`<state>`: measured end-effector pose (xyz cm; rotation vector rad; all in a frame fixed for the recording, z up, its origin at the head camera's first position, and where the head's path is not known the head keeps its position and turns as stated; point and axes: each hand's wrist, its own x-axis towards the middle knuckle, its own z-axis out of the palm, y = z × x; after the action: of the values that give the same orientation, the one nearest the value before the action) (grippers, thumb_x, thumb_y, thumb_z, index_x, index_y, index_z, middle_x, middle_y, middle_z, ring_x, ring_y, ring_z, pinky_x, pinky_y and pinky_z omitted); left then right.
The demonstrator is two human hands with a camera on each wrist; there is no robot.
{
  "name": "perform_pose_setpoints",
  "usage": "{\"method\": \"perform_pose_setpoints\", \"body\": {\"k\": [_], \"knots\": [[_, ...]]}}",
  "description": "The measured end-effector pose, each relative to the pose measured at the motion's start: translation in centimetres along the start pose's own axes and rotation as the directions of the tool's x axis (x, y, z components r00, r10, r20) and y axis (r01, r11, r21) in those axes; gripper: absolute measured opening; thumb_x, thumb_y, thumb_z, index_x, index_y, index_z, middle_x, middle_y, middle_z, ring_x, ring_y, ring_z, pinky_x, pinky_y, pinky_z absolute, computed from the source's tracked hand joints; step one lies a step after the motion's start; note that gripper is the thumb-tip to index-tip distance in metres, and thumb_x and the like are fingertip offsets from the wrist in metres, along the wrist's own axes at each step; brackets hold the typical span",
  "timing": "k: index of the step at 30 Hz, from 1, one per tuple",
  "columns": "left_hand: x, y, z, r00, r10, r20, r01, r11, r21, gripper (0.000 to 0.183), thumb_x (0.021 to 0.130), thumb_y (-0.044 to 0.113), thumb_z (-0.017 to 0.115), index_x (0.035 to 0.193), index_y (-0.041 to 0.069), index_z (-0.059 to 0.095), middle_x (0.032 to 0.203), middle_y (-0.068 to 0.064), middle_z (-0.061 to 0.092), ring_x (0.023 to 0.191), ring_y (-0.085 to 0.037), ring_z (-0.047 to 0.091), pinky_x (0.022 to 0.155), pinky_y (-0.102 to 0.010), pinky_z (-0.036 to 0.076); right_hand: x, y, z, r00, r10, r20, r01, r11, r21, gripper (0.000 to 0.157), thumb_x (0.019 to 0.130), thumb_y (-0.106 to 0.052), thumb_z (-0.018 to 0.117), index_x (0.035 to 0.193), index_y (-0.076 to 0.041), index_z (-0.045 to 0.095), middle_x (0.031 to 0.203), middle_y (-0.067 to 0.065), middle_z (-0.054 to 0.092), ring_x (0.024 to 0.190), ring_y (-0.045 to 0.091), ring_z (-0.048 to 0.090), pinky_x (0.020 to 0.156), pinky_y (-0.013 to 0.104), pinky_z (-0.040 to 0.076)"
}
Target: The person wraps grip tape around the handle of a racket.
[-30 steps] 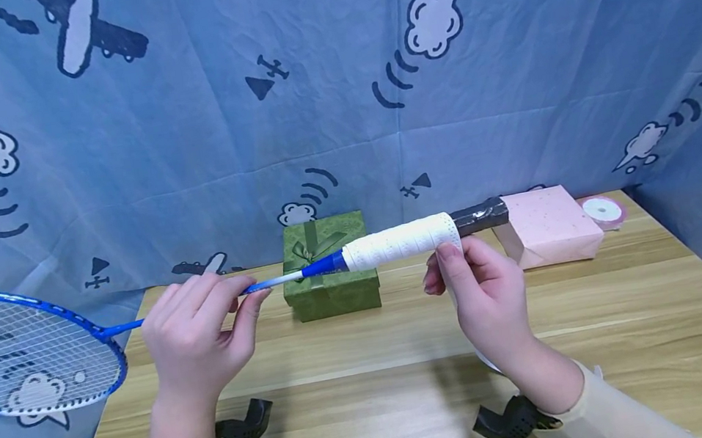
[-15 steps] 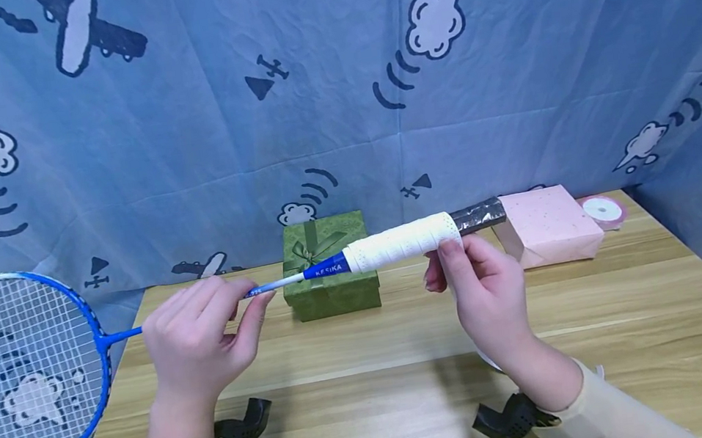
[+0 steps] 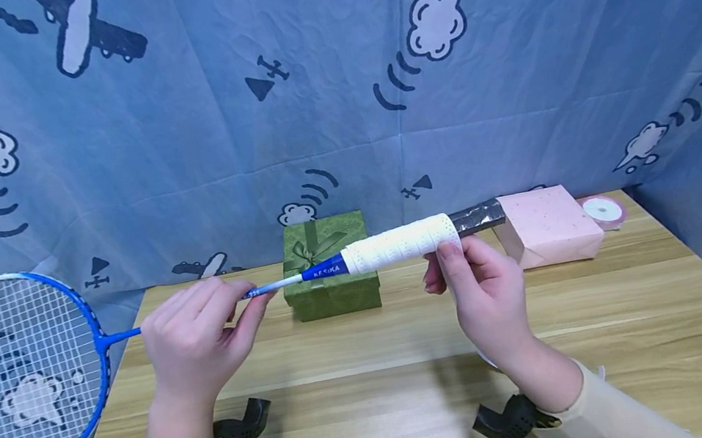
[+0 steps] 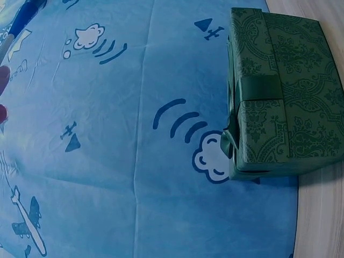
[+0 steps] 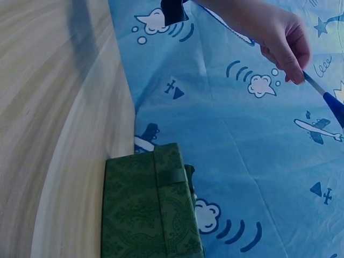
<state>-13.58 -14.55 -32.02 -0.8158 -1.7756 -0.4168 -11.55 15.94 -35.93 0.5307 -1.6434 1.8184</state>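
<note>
A blue and white badminton racket is held level above the table, its strung head at the far left. My left hand pinches the thin shaft between thumb and fingers; the right wrist view shows that same left hand on the shaft. White perforated grip tape is wound round the handle from the blue cone. Beyond the tape, the handle's end is bare and black. My right hand pinches the tape between thumb and fingers at the last turn, just under the handle.
A green gift box with a ribbon bow stands behind the racket on the wooden table. Right of it sit a pink box and a ribbon roll. A blue patterned curtain hangs behind.
The racket has turned about its shaft, so its head now faces the camera and the lettering on the cone shows. Both hands have stayed nearly in place.
</note>
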Motion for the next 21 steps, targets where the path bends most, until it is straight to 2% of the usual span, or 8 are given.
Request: {"method": "perform_pose_setpoints", "body": {"k": [6, 14, 21], "knots": [[-0.11, 0.08, -0.05, 1.0, 0.003, 0.008, -0.003, 1.0, -0.02, 0.037, 0.101, 0.036, 0.067, 0.078, 0.008, 0.073, 0.062, 0.001, 0.061, 0.043, -0.01, 0.04, 0.039, -0.025, 0.027, -0.01, -0.03, -0.12, 1.0, -0.019, 0.019, 0.018, 0.999, 0.047, 0.023, 0.104, 0.005, 0.05, 0.086, 0.015, 0.061, 0.072, 0.009, 0.065, 0.065, 0.015, 0.062, 0.061, 0.023, 0.057], [-0.02, 0.36, 0.09, 0.998, 0.004, -0.057, -0.005, 1.0, -0.008, 0.039, 0.1, 0.036, 0.07, 0.076, 0.006, 0.075, 0.066, -0.004, 0.067, 0.049, -0.021, 0.051, 0.043, -0.035, 0.037, -0.08, 0.06, -0.22, 0.998, -0.042, 0.048, 0.038, 0.995, 0.089, 0.021, 0.104, 0.006, 0.049, 0.088, 0.017, 0.058, 0.075, 0.007, 0.066, 0.067, 0.014, 0.062, 0.063, 0.023, 0.057], [0.04, 0.49, 0.16, 0.997, 0.0, -0.08, -0.001, 1.0, -0.01, 0.039, 0.098, 0.036, 0.072, 0.074, 0.005, 0.076, 0.068, -0.004, 0.066, 0.051, -0.023, 0.054, 0.044, -0.038, 0.04, -0.16, 0.2, -0.24, 0.998, -0.047, 0.043, 0.043, 0.996, 0.077, 0.02, 0.103, 0.007, 0.049, 0.09, 0.017, 0.06, 0.074, 0.007, 0.066, 0.067, 0.013, 0.062, 0.062, 0.022, 0.057]]}}
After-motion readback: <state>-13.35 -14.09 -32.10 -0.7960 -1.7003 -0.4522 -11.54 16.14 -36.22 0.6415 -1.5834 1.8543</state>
